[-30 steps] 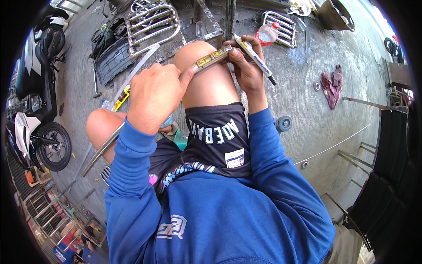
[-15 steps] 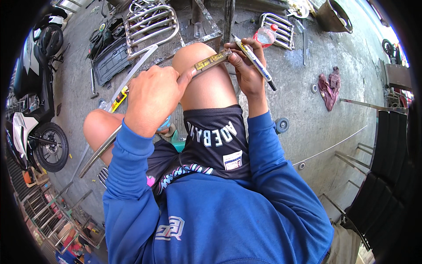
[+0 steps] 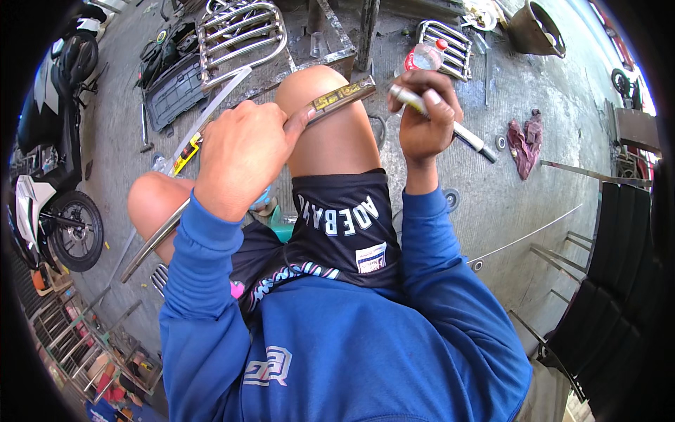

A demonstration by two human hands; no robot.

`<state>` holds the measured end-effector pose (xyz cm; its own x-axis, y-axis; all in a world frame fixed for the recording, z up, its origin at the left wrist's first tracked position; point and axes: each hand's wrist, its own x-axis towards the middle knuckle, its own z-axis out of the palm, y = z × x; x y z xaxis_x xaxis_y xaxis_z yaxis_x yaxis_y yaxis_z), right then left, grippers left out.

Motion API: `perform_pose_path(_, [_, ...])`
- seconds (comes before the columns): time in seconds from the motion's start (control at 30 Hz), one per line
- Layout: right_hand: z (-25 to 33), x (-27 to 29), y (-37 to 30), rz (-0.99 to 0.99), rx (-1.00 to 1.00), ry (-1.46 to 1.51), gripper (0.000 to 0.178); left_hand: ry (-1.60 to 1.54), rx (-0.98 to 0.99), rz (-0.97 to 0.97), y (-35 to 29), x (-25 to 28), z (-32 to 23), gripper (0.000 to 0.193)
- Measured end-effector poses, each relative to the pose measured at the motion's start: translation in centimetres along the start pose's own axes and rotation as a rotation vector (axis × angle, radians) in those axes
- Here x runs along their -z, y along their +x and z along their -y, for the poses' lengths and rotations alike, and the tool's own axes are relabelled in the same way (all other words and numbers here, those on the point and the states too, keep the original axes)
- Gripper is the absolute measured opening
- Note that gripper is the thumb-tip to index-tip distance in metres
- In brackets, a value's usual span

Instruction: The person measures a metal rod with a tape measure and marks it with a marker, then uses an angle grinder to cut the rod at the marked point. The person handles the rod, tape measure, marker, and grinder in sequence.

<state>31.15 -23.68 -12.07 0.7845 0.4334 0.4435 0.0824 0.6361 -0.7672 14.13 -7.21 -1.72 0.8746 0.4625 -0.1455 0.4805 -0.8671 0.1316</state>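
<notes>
My left hand [image 3: 242, 155] is wrapped round a metal tube [image 3: 362, 88] that slants across my bare knees. A worn yellow sticker [image 3: 337, 98] shows on the tube past my thumb. The tube's other end passes under my wrist and out to the lower left. In my right hand [image 3: 430, 119], closed and held right of the tube's end, is a white marker pen [image 3: 474, 143] with a dark end pointing down to the right. My right hand is apart from the tube. Beyond my left hand lies a pale strip [image 3: 223, 98] with a yellow-and-black item [image 3: 187, 155] beside it.
Bent chrome tube racks [image 3: 242, 42] stand ahead, near a red-capped bottle [image 3: 425, 56] and a dark bucket [image 3: 536, 29]. A purple rag [image 3: 525, 144] and small wheels lie on the concrete floor to the right. A motorcycle [image 3: 67, 225] is at left, black seating [image 3: 612, 281] at right.
My right hand has moved right, away from the tube's end, taking the marker pen with it and turning it in the fingers. The left hand has kept its grip on the tube.
</notes>
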Motion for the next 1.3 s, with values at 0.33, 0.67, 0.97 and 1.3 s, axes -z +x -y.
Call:
perform_pose_path(0.33, [-0.1, -3.2, 1.8, 0.496, 0.286, -0.667, 0.014, -0.006, -0.014, -0.016, -0.1, -0.2, 0.0, 0.06])
perform_pose_path(0.67, [-0.3, -3.5, 1.5, 0.452, 0.227, -0.713, 0.008, -0.005, -0.03, -0.057, -0.3, -0.5, 0.4, 0.056])
perform_pose_path(0.97, [-0.1, -3.6, 1.5, 0.485, 0.237, -0.737, 0.012, -0.016, -0.028, -0.068, -0.3, -0.7, 0.4, 0.053])
perform_pose_path(1.3, [0.0, -3.5, 1.7, 0.512, 0.246, -0.76, 0.013, 0.008, -0.016, -0.04, -0.2, -0.5, 0.3, 0.055])
